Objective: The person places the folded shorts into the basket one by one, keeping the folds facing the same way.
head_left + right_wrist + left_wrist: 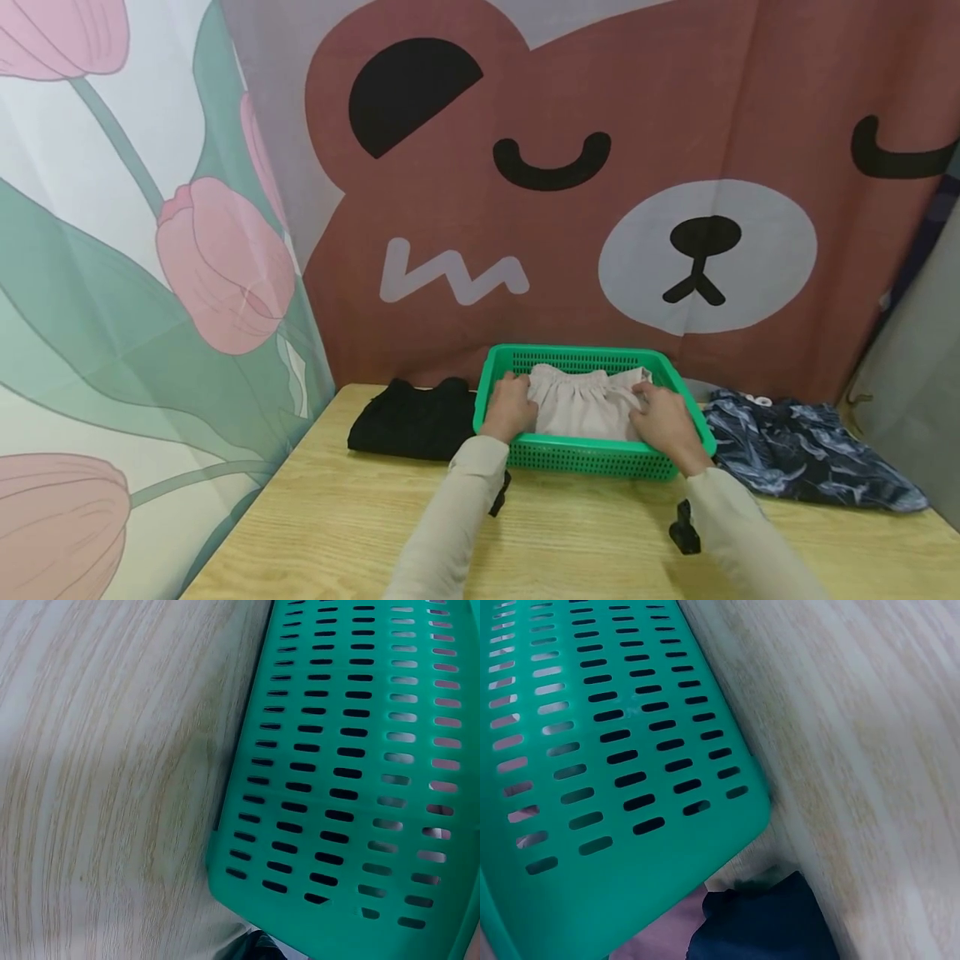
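A folded pale beige garment [573, 404] with a gathered elastic waistband lies in a green plastic basket [592, 460] with slotted walls. My left hand [510, 408] reaches over the basket's left side and holds the garment's left edge, fingers bent downward. At the opposite edge, my right hand [667, 423] pinches the cloth between thumb and fingers near the waistband's end. Both wrist views show mainly the basket's slotted near wall [630, 735], with pale cloth behind the slots; neither hand's grip shows there.
Folded black cloth [412, 421] lies left of the basket on the wooden table [360, 517]. To the right is a dark blue-grey patterned garment [810, 454]. A brown bear-print curtain [450, 333] hangs right behind the basket, and a tulip-print curtain [225, 267] hangs at the left.
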`<state>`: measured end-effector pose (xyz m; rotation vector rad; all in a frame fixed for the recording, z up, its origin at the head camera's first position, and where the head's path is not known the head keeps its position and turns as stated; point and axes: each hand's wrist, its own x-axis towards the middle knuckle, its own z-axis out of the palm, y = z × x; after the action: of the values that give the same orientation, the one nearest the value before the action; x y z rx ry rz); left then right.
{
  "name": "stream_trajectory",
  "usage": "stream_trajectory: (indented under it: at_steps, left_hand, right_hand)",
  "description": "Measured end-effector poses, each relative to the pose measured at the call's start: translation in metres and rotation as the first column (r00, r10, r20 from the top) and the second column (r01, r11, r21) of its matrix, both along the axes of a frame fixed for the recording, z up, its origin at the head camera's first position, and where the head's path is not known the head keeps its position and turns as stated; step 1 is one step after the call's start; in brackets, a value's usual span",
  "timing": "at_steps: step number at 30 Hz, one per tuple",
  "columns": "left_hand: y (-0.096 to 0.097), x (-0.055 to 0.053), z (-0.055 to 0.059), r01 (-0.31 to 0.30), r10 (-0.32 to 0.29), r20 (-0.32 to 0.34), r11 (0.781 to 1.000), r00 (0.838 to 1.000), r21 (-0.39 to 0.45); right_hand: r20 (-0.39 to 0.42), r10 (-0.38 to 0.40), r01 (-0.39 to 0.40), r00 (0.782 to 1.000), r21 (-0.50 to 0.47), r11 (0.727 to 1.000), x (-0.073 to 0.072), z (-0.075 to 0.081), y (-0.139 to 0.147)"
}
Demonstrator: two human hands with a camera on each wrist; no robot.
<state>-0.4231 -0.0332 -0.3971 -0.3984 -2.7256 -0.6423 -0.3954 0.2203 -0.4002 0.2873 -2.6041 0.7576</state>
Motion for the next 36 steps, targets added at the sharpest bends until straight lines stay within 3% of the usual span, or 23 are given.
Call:
stream_trajectory:
  at_steps: [9, 23, 30, 36]
  left_hand:
    - [0.004, 0.003, 0.000, -0.081, 0.079, -0.021, 0.994, 0.997, -0.079]
    - [0.003, 0.004, 0.004, -0.115, 0.111, -0.037, 0.981, 0.993, -0.156]
    - [-0.004, 0.005, 0.006, -0.116, 0.107, -0.055, 0.971, 0.993, -0.207]
    - [-0.012, 0.010, 0.013, -0.091, 0.068, -0.115, 0.973, 0.991, -0.210]
  right_hand:
    - [-0.020, -0.046, 0.047, 0.999, 0.045, 0.998, 0.006, 0.004, -0.002]
    - [-0.079, -0.022, 0.027, 0.997, 0.071, 0.997, 0.004, 0.001, -0.001]
    - [-0.036, -0.027, 0.028, 0.999, 0.034, 0.999, 0.008, 0.002, -0.002]
    - [-0.065, -0.003, 0.004, 0.998, 0.017, 1.000, 0.011, 0.006, -0.004]
